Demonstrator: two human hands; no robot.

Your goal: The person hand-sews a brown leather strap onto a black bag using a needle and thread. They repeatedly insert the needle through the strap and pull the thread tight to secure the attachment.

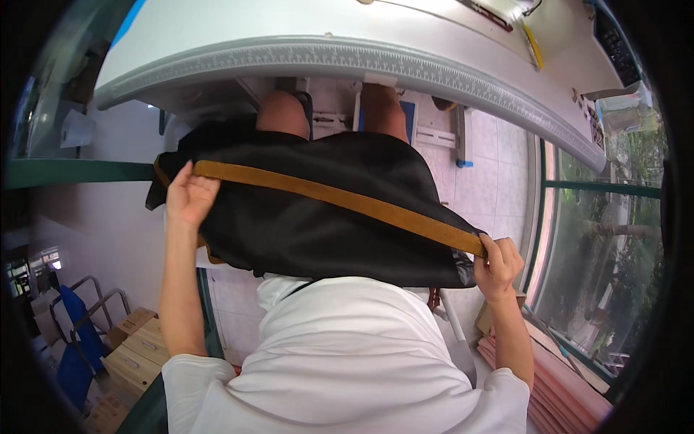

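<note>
Fingers (508, 253) closed, your left hand (191, 198) and right hand (499, 269) grip opposite ends of a brown band (340, 199) (it crosses black cloth (289, 235)).

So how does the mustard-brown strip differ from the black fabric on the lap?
The mustard-brown strip is long and narrow; the black fabric is broad. The strip looks matte, whereas the fabric has a faint sheen. The strip runs nearly straight, while the fabric spreads in soft folds. Both reach from the left hand to the right hand.
</note>
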